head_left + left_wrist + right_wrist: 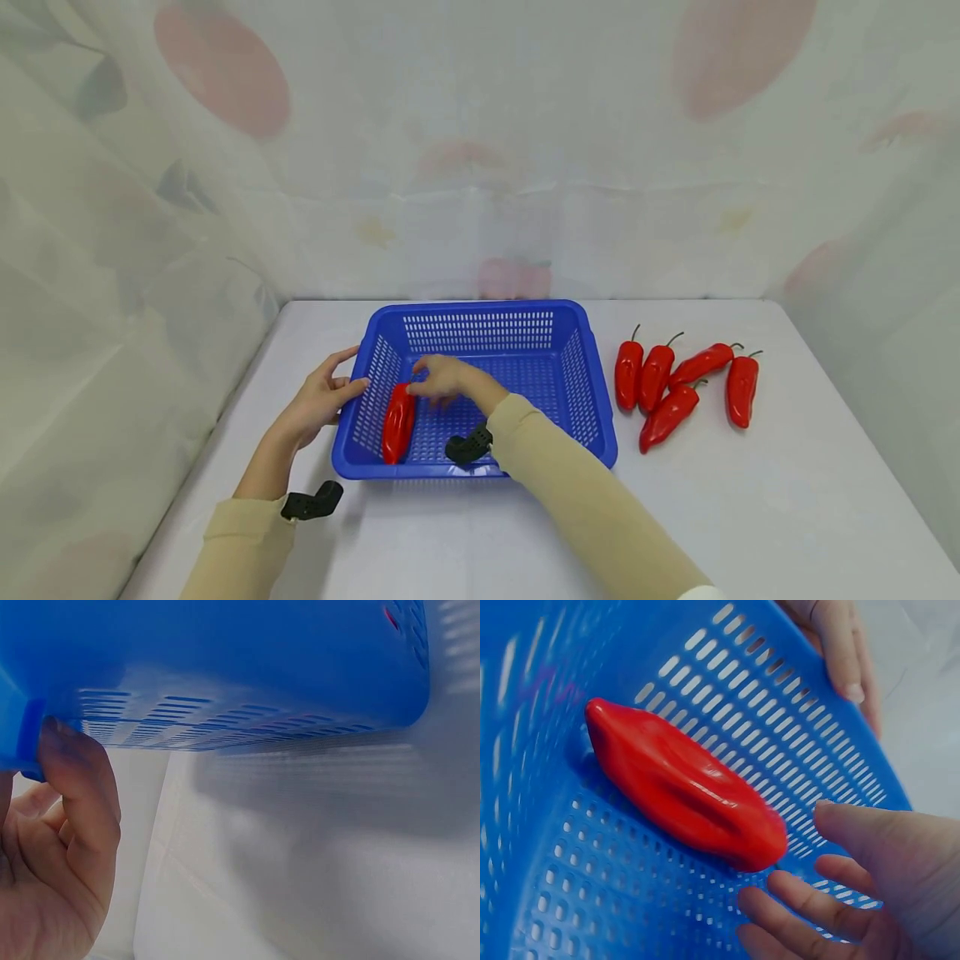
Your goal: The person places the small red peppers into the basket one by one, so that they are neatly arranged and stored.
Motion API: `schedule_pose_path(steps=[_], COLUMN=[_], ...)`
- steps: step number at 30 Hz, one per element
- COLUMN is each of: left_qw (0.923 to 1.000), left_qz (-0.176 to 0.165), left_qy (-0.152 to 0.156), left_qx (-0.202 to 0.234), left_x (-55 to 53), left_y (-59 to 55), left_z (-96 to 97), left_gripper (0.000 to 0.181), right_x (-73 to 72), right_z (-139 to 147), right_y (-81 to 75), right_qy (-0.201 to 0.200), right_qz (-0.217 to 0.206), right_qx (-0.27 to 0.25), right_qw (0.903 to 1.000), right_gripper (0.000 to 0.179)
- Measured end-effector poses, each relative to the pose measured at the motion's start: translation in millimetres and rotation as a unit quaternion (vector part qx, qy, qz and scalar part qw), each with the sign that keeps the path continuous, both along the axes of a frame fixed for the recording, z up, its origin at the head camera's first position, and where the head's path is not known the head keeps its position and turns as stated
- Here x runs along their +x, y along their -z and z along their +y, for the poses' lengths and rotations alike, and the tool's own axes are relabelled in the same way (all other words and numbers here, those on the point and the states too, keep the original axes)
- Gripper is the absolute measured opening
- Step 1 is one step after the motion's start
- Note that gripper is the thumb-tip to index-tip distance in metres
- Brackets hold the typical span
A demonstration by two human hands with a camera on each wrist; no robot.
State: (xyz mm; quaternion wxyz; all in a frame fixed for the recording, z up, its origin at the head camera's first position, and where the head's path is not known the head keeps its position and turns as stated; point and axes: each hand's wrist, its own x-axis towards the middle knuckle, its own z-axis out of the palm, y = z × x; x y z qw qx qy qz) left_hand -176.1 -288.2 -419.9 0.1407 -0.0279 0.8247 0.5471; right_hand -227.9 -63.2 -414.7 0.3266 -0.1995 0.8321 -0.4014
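A blue plastic basket (480,472) with slotted sides stands on the white table. At its left rim my left hand (318,400) grips the edge, the thumb on top and the fingers outside; the left wrist view shows that hand (67,832) with bent fingers at the rim. One red pepper (398,427) lies inside along the left wall. My right hand (442,377) is in the basket at the pepper's stem end. In the right wrist view its thumb and fingers (817,904) are spread beside the pepper (690,795), not closed round it.
Several more red peppers with stems lie in a loose group to the right of the basket, one pepper (742,392) a little apart. Pale printed cloth (480,150) hangs behind the table (787,508) and along both sides.
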Motion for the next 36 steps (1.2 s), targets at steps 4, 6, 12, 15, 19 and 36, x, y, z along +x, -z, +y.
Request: schedule_pose_path(steps=[4,6,12,15,19,36], left_qw=[1.0,1.0,1.0,0.9999,0.9998,0.9999], left_qz=[-0.001,0.0,0.0,0.0,0.003,0.006], left_qy=[0.002,0.003,0.005,0.007,0.008,0.007], left_qx=[0.004,0.003,0.006,0.013,0.016,0.012], left_x=[0.3,0.5,1.0,0.5,0.2,1.1], left_y=[-1.3,-1.8,-1.4,-1.2,-0.9,-1.6], left_z=[0.3,0.2,-1.0,-0.9,-0.3,0.7], left_gripper=[0.073,0.073,0.073,0.073,0.073,0.072], right_x=[0.5,1.0,4.1,6.6,9.6,21.0], right_z=[2.9,4.6,11.5,16.8,26.2,73.9], right_y=[-8.6,-12.5,-21.4,-25.4,-29.1,-50.2], right_qy=[-0.013,-0.019,-0.043,-0.053,-0.063,-0.032], right_qz=[0.059,0.086,0.176,0.193,0.206,0.283], right_qx=[0.0,-0.002,0.009,-0.002,-0.026,-0.081], right_qw=[0.9982,0.9961,0.9834,0.9798,0.9762,0.9551], right_gripper=[0.047,0.046,0.043,0.042,0.04,0.043])
